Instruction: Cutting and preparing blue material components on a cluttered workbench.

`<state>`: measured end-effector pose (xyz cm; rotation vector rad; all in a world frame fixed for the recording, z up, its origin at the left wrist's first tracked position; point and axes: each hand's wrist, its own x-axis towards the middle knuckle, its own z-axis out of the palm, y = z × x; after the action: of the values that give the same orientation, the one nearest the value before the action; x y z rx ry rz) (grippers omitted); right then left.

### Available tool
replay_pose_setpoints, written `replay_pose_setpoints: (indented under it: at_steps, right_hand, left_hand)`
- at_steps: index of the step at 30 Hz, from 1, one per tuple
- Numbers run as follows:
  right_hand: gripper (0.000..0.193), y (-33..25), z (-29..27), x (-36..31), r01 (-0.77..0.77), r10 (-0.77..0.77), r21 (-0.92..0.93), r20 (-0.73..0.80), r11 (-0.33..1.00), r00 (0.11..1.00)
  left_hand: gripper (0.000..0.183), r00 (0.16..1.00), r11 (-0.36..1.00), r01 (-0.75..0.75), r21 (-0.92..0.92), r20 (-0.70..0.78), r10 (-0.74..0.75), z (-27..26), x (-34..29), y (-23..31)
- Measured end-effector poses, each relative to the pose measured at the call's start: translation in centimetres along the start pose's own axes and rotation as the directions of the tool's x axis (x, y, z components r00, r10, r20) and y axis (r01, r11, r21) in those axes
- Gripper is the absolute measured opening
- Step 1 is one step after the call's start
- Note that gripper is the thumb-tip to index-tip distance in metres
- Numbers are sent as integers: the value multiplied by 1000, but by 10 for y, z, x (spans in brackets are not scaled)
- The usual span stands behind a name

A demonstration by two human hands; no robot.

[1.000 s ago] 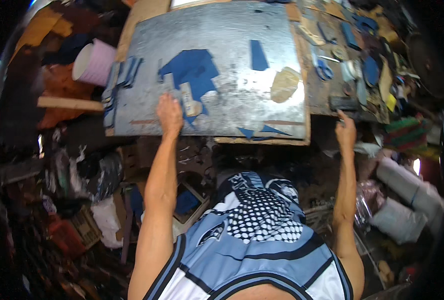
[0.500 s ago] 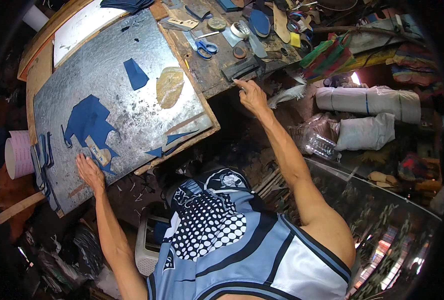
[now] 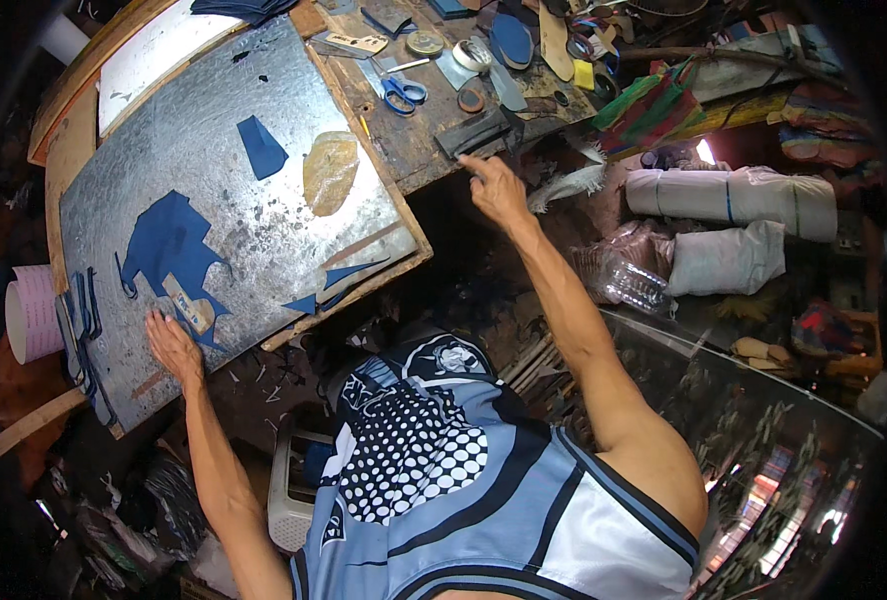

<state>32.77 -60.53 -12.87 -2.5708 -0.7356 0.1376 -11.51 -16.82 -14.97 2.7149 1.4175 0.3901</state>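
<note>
Left hand [image 3: 175, 350] lies flat and open on the metal sheet [image 3: 269, 240], nothing held; right hand [image 3: 499, 190] half curled by the dark block [image 3: 474, 133], can't tell if it's gripping anything; blue piece [image 3: 172, 240] sits on the sheet near the left hand, jagged-edged, deep blue, tan template [image 3: 192, 303] on its lower end.

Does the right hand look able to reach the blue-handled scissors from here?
Probably yes: the blue-handled scissors lie uncovered on the wooden bench beyond the right hand; the dark block sits partly between, but looks low enough to reach over.
</note>
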Motion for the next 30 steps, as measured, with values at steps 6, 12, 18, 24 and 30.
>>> replay_pose_setpoints:
  at_steps: [6, 12, 18, 24, 30]
  right_hand:
    - [40, -1, 0, 4, -2, 1, 16, 61, 1000, 998]
    - [38, 9, 3, 9, 8, -7, 66, -18, 998, 1000]
    - [40, 14, 4, 13, -127, 130, 103, -23, 987, 991]
    - [39, 24, 3, 20, -141, 158, 185, -83, 973, 984]
    - [37, 24, 1, 23, -55, 87, 219, -138, 974, 987]
  left_hand:
    - [49, 1000, 1000, -17, 13, -20, 17, 4, 0, -7]
    - [48, 998, 999, -47, -4, -41, 47, 5, 0, -7]
    - [48, 1000, 1000, -8, 14, -6, 9, 1, 1, 0]
    - [49, 999, 1000, -28, -5, -15, 28, 1, 3, -4]
    - [50, 1000, 1000, 5, -1, -10, -5, 3, 2, -4]
